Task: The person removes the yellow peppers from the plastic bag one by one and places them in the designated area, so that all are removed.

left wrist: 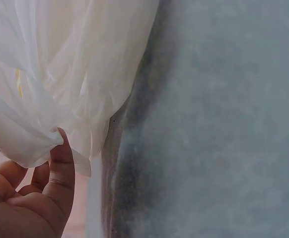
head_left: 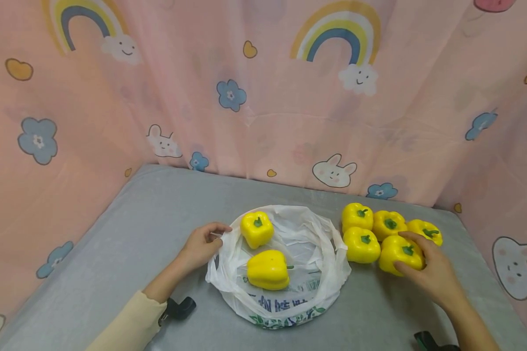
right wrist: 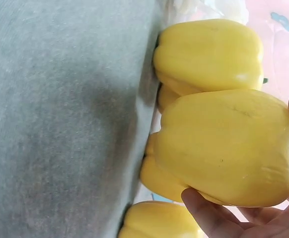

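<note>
My left hand (head_left: 204,245) is at the left rim of a white plastic bag (head_left: 329,292), which stands with its mouth spread wide. In the left wrist view, the fingers (left wrist: 61,173) hold the bag's thin edge (left wrist: 45,144). Inside the bag are two yellow bell peppers, one upright (head_left: 256,234) with its green stem up, the other lying on its side (head_left: 268,270). On the right, my right hand (head_left: 439,273) grips a yellow bell pepper (head_left: 397,253) (right wrist: 224,148) at the front of a group, thumb on the near side and fingers over the far side.
Several more yellow bell peppers (head_left: 361,245) stand close together right of the bag, around the gripped one. A grey cloth (head_left: 158,209) covers the table. Behind and beside it hangs a pink patterned curtain (head_left: 281,136). Black wrist devices (head_left: 180,308) show near both forearms.
</note>
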A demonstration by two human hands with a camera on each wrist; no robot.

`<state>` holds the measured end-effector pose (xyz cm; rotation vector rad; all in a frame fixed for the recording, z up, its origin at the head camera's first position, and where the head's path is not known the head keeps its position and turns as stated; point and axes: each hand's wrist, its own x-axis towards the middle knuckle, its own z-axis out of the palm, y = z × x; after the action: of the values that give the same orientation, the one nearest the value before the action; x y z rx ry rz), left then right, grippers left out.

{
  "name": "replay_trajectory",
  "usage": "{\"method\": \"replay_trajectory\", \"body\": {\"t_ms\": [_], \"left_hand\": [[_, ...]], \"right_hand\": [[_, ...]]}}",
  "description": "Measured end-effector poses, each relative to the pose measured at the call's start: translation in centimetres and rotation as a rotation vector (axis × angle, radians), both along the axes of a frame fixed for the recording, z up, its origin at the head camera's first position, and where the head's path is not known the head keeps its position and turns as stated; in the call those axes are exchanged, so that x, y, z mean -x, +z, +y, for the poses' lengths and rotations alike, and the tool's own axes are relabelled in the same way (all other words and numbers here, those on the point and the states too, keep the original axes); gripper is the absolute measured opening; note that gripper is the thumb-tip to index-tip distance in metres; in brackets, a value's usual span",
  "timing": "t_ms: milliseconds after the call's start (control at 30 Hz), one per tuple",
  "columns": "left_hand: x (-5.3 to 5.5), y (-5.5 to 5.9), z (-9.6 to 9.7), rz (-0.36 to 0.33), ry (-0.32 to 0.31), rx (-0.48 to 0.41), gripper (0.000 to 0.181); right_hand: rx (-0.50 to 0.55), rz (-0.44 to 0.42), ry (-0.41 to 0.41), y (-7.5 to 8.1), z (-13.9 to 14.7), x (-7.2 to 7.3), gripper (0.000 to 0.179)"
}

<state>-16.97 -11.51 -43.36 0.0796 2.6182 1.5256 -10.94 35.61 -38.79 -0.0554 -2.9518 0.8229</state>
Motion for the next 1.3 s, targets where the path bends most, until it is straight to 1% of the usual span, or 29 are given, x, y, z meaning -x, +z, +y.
{"method": "replay_trajectory", "body": {"t_ms": [733,867,1000,1167,1300], "left_hand": [[0.1,-0.2,0.0,-0.022,0.013,0.005,0.033],[0.2,-0.2,-0.1,-0.023,0.010,0.001,0.032],[0.2,-0.2,0.0,-0.024,0.003,0.001,0.032],[0.3,-0.1,0.1,-0.027,-0.004,0.003,0.033],[0.3,-0.1,0.1,-0.031,-0.007,0.010,0.033]], "right_hand": [[0.024,-0.008,0.026,-1.3,0.6,0.5,0.066],[0.043,-0.015,0.031,-1.6,0.7,0.7,0.066],[0.069,-0.001,0.040,-1.8,0.8,0.7,0.066],[0.090,0.012,0.048,-1.8,0.7,0.6,0.067],[0.093,0.014,0.037,-1.2,0.4,0.5,0.068]]}}
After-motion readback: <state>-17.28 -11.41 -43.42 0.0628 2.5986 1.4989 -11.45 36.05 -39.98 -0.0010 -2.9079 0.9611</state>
